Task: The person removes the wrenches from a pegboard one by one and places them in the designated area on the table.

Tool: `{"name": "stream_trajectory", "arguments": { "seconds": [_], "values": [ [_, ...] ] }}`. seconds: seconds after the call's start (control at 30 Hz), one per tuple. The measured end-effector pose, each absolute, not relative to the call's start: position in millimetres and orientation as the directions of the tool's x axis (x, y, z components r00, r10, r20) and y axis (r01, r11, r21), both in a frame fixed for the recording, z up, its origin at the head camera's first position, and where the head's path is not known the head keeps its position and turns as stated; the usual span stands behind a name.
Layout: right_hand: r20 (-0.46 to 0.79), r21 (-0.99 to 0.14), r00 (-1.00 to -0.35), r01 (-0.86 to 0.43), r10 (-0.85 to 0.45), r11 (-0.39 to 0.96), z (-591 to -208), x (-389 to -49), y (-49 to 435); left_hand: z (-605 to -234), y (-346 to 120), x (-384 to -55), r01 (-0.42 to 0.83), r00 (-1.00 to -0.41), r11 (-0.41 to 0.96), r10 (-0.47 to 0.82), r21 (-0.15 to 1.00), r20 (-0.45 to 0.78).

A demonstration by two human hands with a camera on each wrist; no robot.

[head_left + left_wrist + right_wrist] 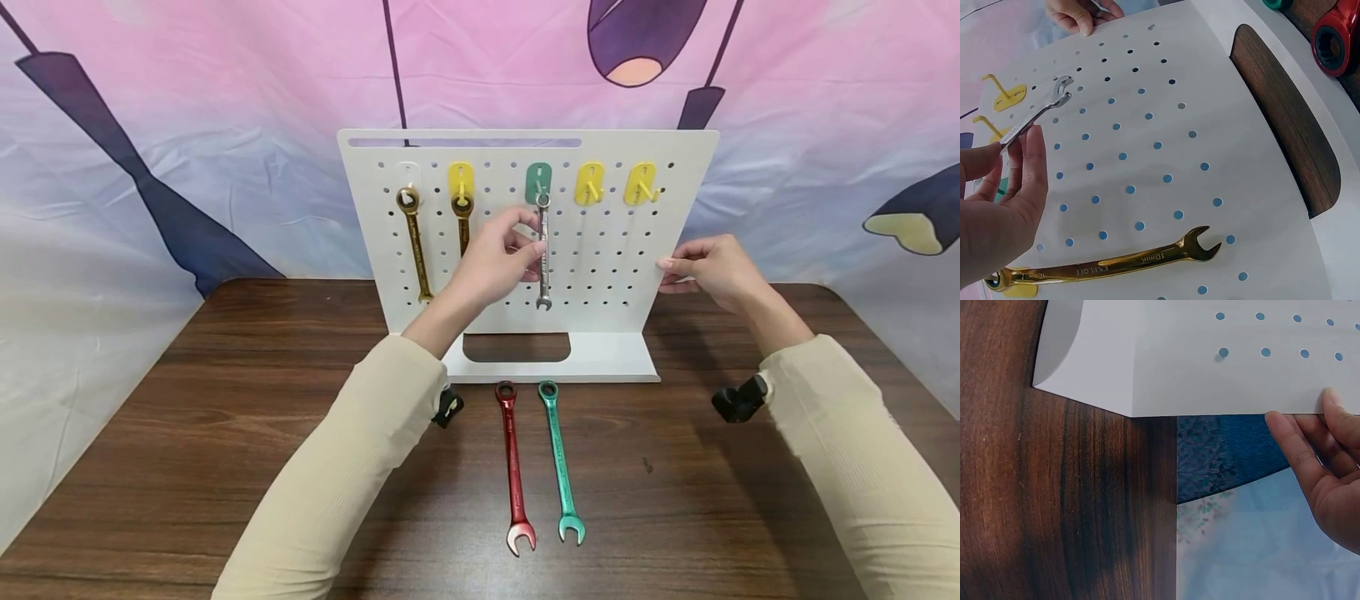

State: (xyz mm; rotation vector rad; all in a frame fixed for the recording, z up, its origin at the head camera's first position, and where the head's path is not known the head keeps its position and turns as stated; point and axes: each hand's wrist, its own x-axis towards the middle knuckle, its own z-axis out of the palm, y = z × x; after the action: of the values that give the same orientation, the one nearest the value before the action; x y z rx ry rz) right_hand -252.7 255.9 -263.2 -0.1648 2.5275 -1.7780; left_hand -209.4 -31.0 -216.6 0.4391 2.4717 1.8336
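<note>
My left hand (pixel 495 258) pinches a silver combination wrench (pixel 544 258) between thumb and fingers. The wrench hangs upright in front of the white pegboard (pixel 600 292), its ring end at the green hook (pixel 538 179); whether the ring is over the hook is hard to tell. In the left wrist view its open end (pixel 1060 94) points away from the fingers. My right hand (pixel 712 268) holds the board's right edge, thumb in front and fingers behind. Two gold wrenches (pixel 417 250) hang at the left, the second partly hidden by my left hand.
A red wrench (pixel 513 467) and a green wrench (pixel 560 462) lie on the wooden table (pixel 262 450) before the board's base. Two yellow hooks (pixel 589 183) at the right carry nothing. A printed cloth (pixel 480 67) hangs behind.
</note>
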Motion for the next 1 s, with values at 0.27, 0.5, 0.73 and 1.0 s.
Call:
{"name": "stream_trajectory", "arguments": {
  "seconds": [0.27,0.5,0.73,1.0],
  "values": [
    [0.020,-0.949,-0.992,-0.057,-0.122,0.310,-263,-252,256,-214,-32,-204,0.183,-0.961,0.224,0.244,0.957,0.127],
    [0.021,-0.949,-0.993,-0.058,-0.120,0.309,-263,-252,257,-209,-33,-200,0.172,-0.959,0.208,0.260,0.963,0.115],
    [0.024,-0.946,-0.992,-0.062,-0.121,0.318,-263,-253,256,-206,-33,-197,0.176,-0.957,0.200,0.263,0.964,0.120],
    [0.025,-0.942,-0.992,-0.066,-0.127,0.329,-263,-252,256,-201,-33,-196,0.180,-0.957,0.194,0.263,0.964,0.125]
  ]
}}
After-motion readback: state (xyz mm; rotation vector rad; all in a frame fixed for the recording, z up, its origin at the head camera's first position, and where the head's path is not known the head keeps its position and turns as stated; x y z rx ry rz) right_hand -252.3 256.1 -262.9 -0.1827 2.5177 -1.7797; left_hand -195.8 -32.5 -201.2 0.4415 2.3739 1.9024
